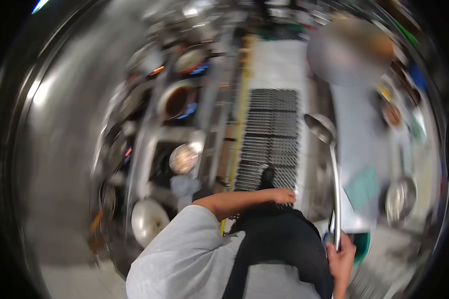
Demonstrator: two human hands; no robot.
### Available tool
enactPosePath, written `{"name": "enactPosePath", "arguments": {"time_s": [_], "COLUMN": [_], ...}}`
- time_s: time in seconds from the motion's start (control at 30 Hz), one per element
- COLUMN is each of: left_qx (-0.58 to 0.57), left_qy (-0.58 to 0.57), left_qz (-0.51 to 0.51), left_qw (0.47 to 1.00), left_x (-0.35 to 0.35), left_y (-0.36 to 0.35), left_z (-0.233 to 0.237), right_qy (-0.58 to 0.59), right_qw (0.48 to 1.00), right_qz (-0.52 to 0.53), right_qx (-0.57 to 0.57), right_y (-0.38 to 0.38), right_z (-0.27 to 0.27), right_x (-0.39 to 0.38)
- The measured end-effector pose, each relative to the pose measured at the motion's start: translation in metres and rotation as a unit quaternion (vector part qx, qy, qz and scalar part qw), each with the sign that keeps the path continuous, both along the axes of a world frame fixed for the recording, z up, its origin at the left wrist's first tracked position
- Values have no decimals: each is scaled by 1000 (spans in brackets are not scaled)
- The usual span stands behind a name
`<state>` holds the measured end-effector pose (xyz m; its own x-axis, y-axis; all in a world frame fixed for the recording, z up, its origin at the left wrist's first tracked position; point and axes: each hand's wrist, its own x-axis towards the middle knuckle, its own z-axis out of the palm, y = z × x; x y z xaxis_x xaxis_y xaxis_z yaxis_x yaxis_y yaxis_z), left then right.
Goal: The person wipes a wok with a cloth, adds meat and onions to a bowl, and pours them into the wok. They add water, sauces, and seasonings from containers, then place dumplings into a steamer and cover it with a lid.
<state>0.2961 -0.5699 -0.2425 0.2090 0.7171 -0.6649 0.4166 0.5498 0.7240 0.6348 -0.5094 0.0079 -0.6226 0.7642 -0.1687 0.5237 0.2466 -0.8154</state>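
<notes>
My right hand [341,255] is closed around the handle of a long metal ladle [336,189], low at the right. The ladle points up and away from me, with its bowl at the far end beside the steel counter. My left hand [283,196] hangs in front of my body above the floor mat, its fingers curled together. Whether anything is inside those fingers is too small and blurred to tell. Nothing visible sticks out of that hand.
A stove line at the left has blue flames, a pan of dark liquid [177,101] and a pale round pan [149,222]. A black mat [268,134] covers the aisle floor. A steel counter [356,134] at the right bears a green cloth [362,189] and a metal bowl [401,201].
</notes>
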Motion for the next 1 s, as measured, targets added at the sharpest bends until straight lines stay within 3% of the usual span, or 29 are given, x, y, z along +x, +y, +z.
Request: {"name": "enactPosePath", "arguments": {"time_s": [0.07,0.17,0.27,0.33,0.4,0.47,0.53,0.6,0.67,0.73,0.8,0.87,0.93,1.0], "left_qx": [38,172,168,74,98,172,71,2,-74,-37,-73,-124,-147,-170], "left_qy": [33,31,29,-38,-41,94,184,134,56,161,292,245,61,-55], "left_qz": [106,301,391,457,542,551,613,682,769,811,691,748,887,947], "left_qw": [993,937,905,886,834,811,765,719,632,561,657,603,432,266], "left_x": [-46,-82,-82,-72,-53,-34,-7,16,42,99,150,203,250,274], "left_y": [-37,-105,-168,-205,-245,-289,-323,-355,-381,-411,-434,-433,-419,-397], "left_z": [42,46,69,96,77,31,13,-7,-18,-113,-122,-122,-125,-106], "right_qy": [18,12,39,53,72,56,63,46,53,51,43,18,30,34], "right_qw": [977,970,954,933,904,881,848,829,800,790,775,770,749,746], "right_qz": [-27,101,213,270,335,392,448,478,524,543,549,565,603,625], "right_qx": [-209,-221,-209,-231,-255,-258,-275,-287,-288,-282,-310,-296,-272,-229], "right_y": [14,50,60,53,42,20,-14,-53,-97,-149,-199,-247,-290,-330], "right_z": [18,34,48,68,79,97,115,126,124,120,110,92,62,24], "right_x": [-43,-110,-181,-235,-293,-356,-418,-478,-540,-596,-647,-696,-740,-786]}}
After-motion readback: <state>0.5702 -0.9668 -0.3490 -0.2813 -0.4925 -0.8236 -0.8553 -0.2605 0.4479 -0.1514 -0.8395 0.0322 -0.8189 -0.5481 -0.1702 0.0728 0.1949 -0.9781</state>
